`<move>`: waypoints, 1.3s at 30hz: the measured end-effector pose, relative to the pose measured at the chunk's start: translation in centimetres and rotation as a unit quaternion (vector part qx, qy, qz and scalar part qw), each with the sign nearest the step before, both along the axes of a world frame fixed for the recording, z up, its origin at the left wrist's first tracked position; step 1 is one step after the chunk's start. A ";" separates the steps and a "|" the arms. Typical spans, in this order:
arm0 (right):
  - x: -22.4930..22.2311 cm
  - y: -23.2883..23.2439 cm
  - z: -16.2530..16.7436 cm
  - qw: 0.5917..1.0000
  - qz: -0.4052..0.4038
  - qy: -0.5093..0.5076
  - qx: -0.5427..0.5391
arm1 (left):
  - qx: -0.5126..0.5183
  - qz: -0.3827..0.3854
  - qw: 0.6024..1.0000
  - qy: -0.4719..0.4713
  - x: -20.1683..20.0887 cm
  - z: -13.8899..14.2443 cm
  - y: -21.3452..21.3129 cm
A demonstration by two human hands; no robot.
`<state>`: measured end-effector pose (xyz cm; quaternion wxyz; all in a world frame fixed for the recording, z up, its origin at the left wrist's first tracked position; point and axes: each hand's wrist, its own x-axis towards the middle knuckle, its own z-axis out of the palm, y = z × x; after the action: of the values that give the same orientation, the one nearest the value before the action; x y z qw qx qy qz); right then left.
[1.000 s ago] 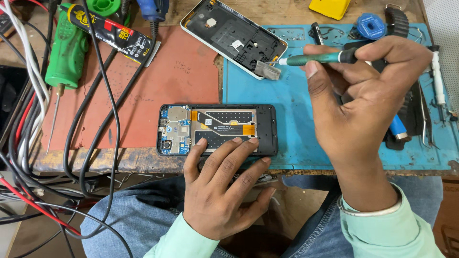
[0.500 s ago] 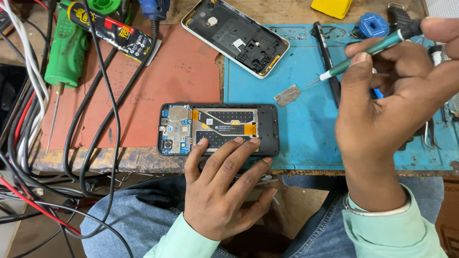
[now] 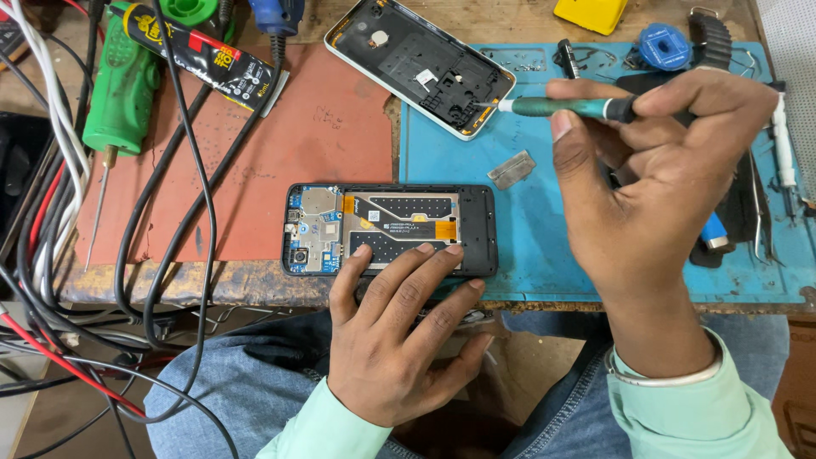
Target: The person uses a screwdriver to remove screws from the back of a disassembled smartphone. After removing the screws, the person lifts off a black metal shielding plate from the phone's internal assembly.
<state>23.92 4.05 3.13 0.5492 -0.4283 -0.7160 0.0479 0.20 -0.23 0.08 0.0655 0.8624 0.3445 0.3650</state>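
Observation:
An opened black phone [image 3: 391,228] lies flat at the bench's front edge, its circuit board and orange flex cable exposed. My left hand [image 3: 399,336] rests fingertips on the phone's near edge, holding it steady. My right hand [image 3: 659,183] grips a green-handled screwdriver [image 3: 565,107], tip pointing left at the edge of the detached white-rimmed back cover [image 3: 422,62]. A small grey metal plate [image 3: 511,169] lies on the blue mat [image 3: 527,238] between the cover and the phone.
A red mat [image 3: 289,161] covers the bench's left half. A green soldering tool [image 3: 119,85], a glue tube [image 3: 200,55] and many cables [image 3: 51,212] crowd the left. Tweezers and tools [image 3: 765,204], a blue round part [image 3: 665,46] and a yellow item [image 3: 591,12] sit at the right and back.
My right hand swung the screwdriver from pointing down at the blue mat to level, its tip now by the back cover. The grey plate stays on the mat. My left hand has not moved.

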 end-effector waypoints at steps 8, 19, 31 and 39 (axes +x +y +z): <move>-0.1 0.1 -0.1 1.000 0.008 0.004 -0.010 | 0.000 0.003 1.000 -0.002 0.1 0.0 -0.1; 0.6 -0.6 -0.2 1.000 -0.023 -0.004 0.006 | -0.001 0.000 1.000 0.000 0.0 0.0 0.0; 1.4 -1.0 -0.8 0.999 -0.028 0.024 -0.006 | 0.006 0.004 1.000 -0.001 0.0 0.0 0.0; 1.5 -0.9 -0.6 0.999 -0.040 0.015 -0.017 | 0.008 0.006 1.000 -0.002 0.1 -0.1 0.0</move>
<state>25.43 3.14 2.56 0.5542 -0.4648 -0.6891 0.0446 0.26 -0.22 0.01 0.0576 0.8601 0.3463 0.3701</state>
